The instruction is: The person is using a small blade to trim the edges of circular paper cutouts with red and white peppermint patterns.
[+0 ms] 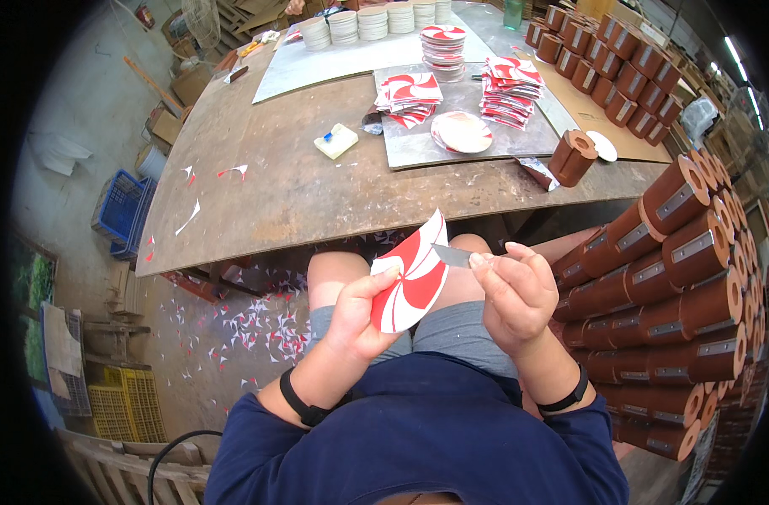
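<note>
My left hand (pixel 361 313) grips a red-and-white swirl-patterned paper sheet (pixel 420 290) by its left side, thumb on top. The sheet is held tilted above my lap, with a rounded lower right edge and a pointed top corner. Pinched in the fingers of my right hand (pixel 516 295) is a thin grey metal blade (pixel 454 256). Its tip meets the sheet's upper right edge; whether it touches or lies just behind cannot be made out. Beyond my knees, the table holds square stacks of similar sheets (pixel 409 91) and a pile of round discs (pixel 461 133).
Brown cylinders are piled at my right (pixel 679 261) and on the table's far right. One brown cylinder (pixel 573 158) stands near the table edge. Further back are white disc stacks (pixel 372 23). A yellowish pad (pixel 335 141) lies on the table. Paper scraps (pixel 262 324) litter the floor.
</note>
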`<state>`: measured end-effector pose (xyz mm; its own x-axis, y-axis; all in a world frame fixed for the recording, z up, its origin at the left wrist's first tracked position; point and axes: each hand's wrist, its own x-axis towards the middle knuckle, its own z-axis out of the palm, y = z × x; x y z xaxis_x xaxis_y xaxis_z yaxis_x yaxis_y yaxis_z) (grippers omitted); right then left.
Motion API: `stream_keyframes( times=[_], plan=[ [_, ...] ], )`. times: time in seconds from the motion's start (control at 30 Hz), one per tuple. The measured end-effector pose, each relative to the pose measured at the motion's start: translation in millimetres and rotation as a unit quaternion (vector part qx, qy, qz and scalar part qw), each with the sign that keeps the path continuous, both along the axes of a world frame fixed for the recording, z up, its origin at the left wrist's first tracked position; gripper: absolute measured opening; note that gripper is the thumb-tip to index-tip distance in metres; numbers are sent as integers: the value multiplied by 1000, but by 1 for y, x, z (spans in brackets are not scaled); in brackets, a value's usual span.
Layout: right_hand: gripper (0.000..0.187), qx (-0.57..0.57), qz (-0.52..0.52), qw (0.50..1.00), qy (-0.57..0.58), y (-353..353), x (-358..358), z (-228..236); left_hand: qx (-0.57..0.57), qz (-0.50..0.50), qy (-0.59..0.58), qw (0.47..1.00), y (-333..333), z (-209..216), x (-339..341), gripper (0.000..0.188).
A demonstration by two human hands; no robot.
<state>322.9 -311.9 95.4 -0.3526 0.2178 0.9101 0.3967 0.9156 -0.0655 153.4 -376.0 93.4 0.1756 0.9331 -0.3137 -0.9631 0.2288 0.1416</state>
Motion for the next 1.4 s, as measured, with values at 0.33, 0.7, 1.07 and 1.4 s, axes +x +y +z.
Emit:
stream_keyframes(
  times=[0.33,0.7,1.07,1.4],
  plan=[
    [28,3,13,1000,7,-8,-1,2,-14,14,14,1000,1,8,2,24],
    [29,-11,-4,1000,19,11,-1,-7,-62,20,63,996,0,5,4,29],
    [25,-21,33,999,14,-8,1,5,9,-2,14,1000,0,2,-1,32],
    [28,-27,1,999,17,6,4,-1,50,0,128,990,-3,-11,-6,36]
  ],
)
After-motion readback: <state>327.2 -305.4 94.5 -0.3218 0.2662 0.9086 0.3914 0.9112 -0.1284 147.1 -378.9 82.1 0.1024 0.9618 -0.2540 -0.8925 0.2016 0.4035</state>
